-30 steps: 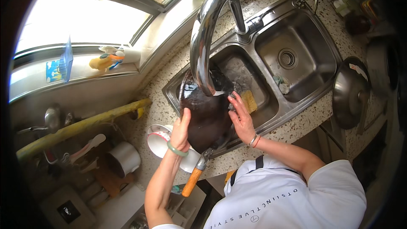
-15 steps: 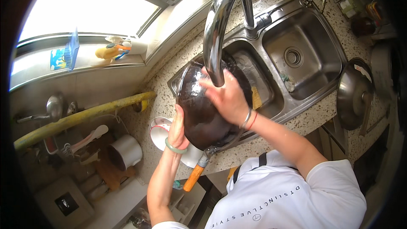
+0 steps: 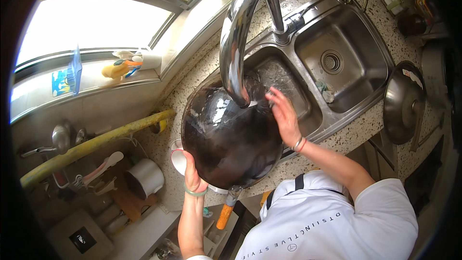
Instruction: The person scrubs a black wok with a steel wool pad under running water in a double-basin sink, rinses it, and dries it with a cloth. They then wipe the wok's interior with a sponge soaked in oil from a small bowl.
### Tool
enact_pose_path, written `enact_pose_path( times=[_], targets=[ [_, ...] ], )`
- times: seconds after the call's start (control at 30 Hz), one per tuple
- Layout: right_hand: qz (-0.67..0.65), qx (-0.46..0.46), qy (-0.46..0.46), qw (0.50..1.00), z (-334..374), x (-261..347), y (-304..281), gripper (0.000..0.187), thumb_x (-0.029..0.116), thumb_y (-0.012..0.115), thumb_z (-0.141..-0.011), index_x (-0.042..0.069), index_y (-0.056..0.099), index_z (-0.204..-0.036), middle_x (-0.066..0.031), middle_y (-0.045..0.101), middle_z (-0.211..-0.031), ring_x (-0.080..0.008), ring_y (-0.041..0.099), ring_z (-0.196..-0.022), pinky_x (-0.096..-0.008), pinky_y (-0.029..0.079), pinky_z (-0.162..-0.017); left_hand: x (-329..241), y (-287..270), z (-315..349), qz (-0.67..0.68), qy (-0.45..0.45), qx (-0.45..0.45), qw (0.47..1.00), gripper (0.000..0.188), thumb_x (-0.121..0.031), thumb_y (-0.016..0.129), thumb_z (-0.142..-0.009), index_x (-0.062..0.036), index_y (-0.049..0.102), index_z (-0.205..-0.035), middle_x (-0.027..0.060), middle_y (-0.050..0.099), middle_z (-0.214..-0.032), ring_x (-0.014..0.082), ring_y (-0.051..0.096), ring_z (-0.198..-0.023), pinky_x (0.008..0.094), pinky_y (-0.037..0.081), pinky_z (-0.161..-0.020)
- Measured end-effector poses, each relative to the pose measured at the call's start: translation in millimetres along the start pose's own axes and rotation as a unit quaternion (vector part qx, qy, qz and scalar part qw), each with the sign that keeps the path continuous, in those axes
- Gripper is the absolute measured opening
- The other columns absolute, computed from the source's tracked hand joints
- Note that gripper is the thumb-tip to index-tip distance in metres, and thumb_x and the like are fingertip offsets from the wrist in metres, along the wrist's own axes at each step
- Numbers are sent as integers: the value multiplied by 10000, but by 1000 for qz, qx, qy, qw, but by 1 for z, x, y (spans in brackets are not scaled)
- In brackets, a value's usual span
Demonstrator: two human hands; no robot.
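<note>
A dark, wet wok [image 3: 231,139] with a wooden handle [image 3: 224,215] is held tilted over the left sink basin [image 3: 301,96], its rounded underside facing up. My left hand [image 3: 193,175] grips its left rim, thumb on the underside, the other fingers hidden beneath. Beside the right rim is my right hand [image 3: 287,123], its fingers stretched out and apart; whether they touch the wok I cannot tell. The chrome faucet [image 3: 236,53] arches over the wok, its spout close above the dark surface.
The right basin [image 3: 353,58] has a drain and a small crumpled scrap [image 3: 326,91]. A pan lid [image 3: 404,103] lies on the speckled counter at the right. White bowls [image 3: 178,160] sit partly under the wok. A yellow pipe [image 3: 96,147] and a white pot [image 3: 146,175] are at the left.
My right hand has moved off the wok's underside to its right edge. The wok has shifted left and shows more of its underside; its handle has swung slightly nearer me.
</note>
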State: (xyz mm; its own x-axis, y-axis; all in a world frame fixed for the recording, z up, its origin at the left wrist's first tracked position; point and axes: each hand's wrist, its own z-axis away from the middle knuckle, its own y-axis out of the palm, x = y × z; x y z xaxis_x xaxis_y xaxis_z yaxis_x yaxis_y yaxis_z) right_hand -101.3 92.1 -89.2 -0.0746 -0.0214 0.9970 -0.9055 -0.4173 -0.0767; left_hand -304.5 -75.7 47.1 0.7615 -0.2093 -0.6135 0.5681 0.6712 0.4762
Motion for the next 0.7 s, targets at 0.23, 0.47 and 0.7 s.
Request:
enact_pose_path(
  times=[0.23,0.47,0.7],
  targets=[
    [104,172,-199,959,3,79,18,421,155,620,-853,126,575,-1271,-100,460,-1420,-293,353,-1378,-463,235,-1130,2,9,6,-93,21,-19,995,710,-519,463,-953,-55,298,-1464,114,411,-1451,266,427,-1310,420,351,-1101],
    [47,128,-308,942,-65,108,69,241,192,651,-865,106,659,-1090,-86,583,-1266,-317,486,-1261,-458,364,-1059,9,21,13,-138,18,-27,990,699,-478,510,-950,-39,312,-1457,110,410,-1456,263,428,-1311,414,346,-1102],
    [0,160,-157,974,-112,74,52,330,240,631,-822,62,619,-1101,-137,610,-1167,-301,563,-1132,-393,457,-928,10,21,10,-127,23,-13,992,699,-462,555,-935,-4,354,-1423,123,463,-1409,265,473,-1270,404,369,-1085]
  ],
)
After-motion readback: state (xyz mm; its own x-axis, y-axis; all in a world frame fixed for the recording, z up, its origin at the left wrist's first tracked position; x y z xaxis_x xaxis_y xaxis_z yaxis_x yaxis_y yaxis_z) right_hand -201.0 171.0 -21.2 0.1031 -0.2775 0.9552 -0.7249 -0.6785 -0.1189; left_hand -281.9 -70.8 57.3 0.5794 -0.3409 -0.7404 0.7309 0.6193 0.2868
